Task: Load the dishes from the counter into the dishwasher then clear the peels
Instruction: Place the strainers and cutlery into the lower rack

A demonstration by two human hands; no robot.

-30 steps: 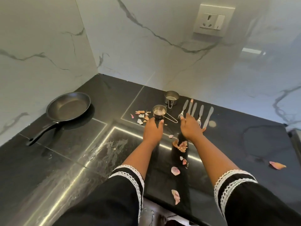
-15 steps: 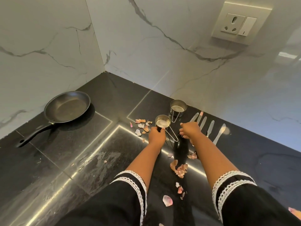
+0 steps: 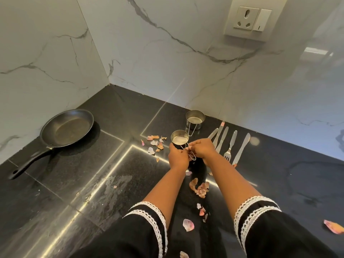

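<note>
— Right, both hands are at the near steel cup [image 3: 179,139] on the black tabletop [image 3: 119,116]. What have you got?

— Left hand [image 3: 178,155] is wrapped round the cup's near side, fingers curled on its wall. Right hand [image 3: 202,148] is pinching the cup's wire handle [image 3: 191,155], which sticks out toward the person between the two hands.

— And is the cup off the surface?

— Cannot tell from this angle; the hands cover its base.

— Second cup?

— Far steel cup [image 3: 195,119] stands upright just behind the first, close to the marble wall [image 3: 167,62], wire loop pointing forward. Nobody touching it.

— Cutlery?

— A row of cutlery [image 3: 229,144] lies just to the right of the right hand: knives and a fork [image 3: 229,148], handles toward the wall, flat on the tabletop.

— Over on the left?

— A black frying pan [image 3: 68,127], well apart from the hands, handle pointing toward the near left edge.

— Peels?

— Scattered. A cluster of peels [image 3: 155,143] just left of the near cup, a bigger clump [image 3: 200,188] between the forearms, loose bits [image 3: 188,224] nearer the sleeves [image 3: 149,229], and one piece [image 3: 334,227] far right.

— Anything on the wall?

— A socket and switch plate [image 3: 251,18], top right.
</note>
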